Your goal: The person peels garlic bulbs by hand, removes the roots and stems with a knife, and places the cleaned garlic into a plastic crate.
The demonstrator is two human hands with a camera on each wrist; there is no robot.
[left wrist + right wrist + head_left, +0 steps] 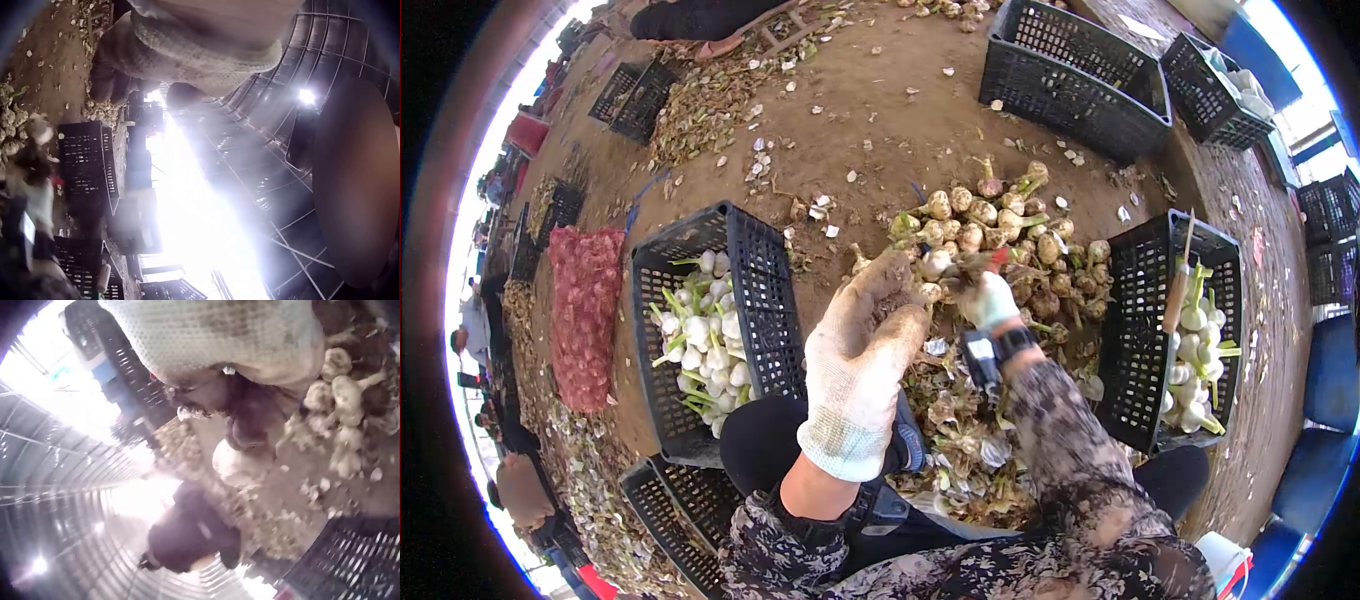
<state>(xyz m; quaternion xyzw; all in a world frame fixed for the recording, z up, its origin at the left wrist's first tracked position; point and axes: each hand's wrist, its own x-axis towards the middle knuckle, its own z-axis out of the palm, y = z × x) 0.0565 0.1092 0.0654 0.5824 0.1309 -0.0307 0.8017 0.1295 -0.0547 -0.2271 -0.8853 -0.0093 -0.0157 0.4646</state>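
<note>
My left hand [865, 350], in a dirty white glove, is raised left of the right hand, its fingers bent and thumb apart. In the left wrist view nothing shows between the left hand's [181, 65] fingers and thumb. The gloved right hand [990, 300] is over the near side of a pile of untrimmed garlic [1050, 245]. Its darkened fingertips grip a whitish garlic bulb [240, 465], seen below the glove [231, 337] in the right wrist view. Something small and red [998, 257] shows at the right hand; its shape is unclear.
Black crates with trimmed white garlic stand at left [765, 310] and right [1135, 340]; a wooden-handled tool [1176, 298] leans on the right one. Another crate [1070, 95] is ahead. Peelings [965, 430] lie between the legs. A red net sack [585, 315] lies far left.
</note>
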